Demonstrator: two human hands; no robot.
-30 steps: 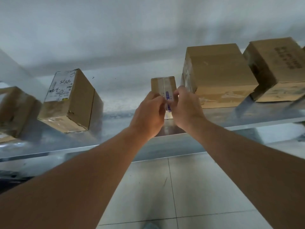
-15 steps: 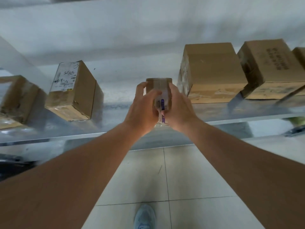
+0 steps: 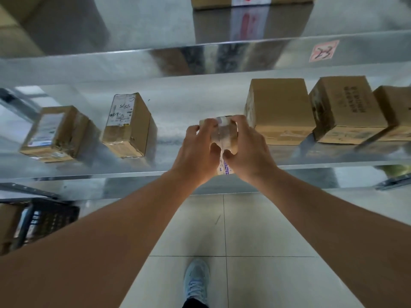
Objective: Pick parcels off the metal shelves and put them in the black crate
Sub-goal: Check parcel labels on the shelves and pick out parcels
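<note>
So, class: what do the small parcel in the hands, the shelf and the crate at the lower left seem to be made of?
Small parcel: brown cardboard wrapped in glossy clear tape, judging by its shine; both hands hold it.
Shelf: bare sheet metal, probably galvanised steel, grey and mirror-like, since it reflects the boxes.
Black crate: likely moulded plastic, matt, with a lattice wall; too dim to be sure.

Soft dim light, glare on the metal shelf (image 3: 138, 63), perhaps motion-blurred, wide-angle bowed edges.

Single head-worn wide-angle view, looking forward and steeply down past both forearms onto the near metal shelf (image 3: 66, 172), with the tiled floor (image 3: 255, 230) beneath.
</note>
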